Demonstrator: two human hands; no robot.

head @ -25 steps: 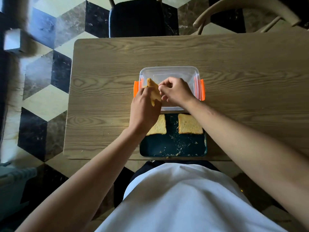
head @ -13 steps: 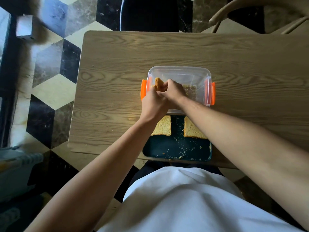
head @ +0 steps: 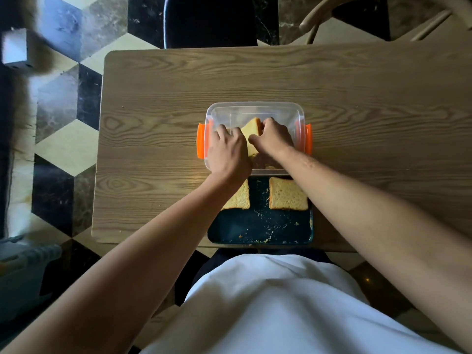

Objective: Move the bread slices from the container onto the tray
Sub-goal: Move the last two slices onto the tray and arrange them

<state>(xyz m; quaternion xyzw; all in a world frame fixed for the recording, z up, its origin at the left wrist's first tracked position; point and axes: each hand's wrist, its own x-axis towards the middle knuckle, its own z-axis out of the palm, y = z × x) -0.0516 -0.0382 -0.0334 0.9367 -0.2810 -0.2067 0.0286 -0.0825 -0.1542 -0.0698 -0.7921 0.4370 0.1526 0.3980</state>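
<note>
Bread slices of pale yellow, square-cut toast lay in two places in the head view. One tilted slice [head: 251, 132] stood on edge inside the clear plastic container with orange side clips [head: 255, 109], at the centre of the frame. The left hand [head: 229, 152] reached into the container's left part, its fingers curled against the slice's left face. The right hand [head: 273, 139] closed round the slice's right edge, so both hands pinched the same piece between them.

Just below the container, touching its near wall, sat the dark teal rectangular tray [head: 255, 228], sprinkled with crumbs. Two flat slices rested at its upper end: the left one [head: 240, 198] partly hidden under the left forearm, the right one [head: 287, 194] fully visible beside the right forearm, a strip of bare tray between them.

Both stood on the light wooden bench [head: 153, 139], with the tray near the bench's lower edge. A white garment [head: 281, 302] filled the lower frame.
</note>
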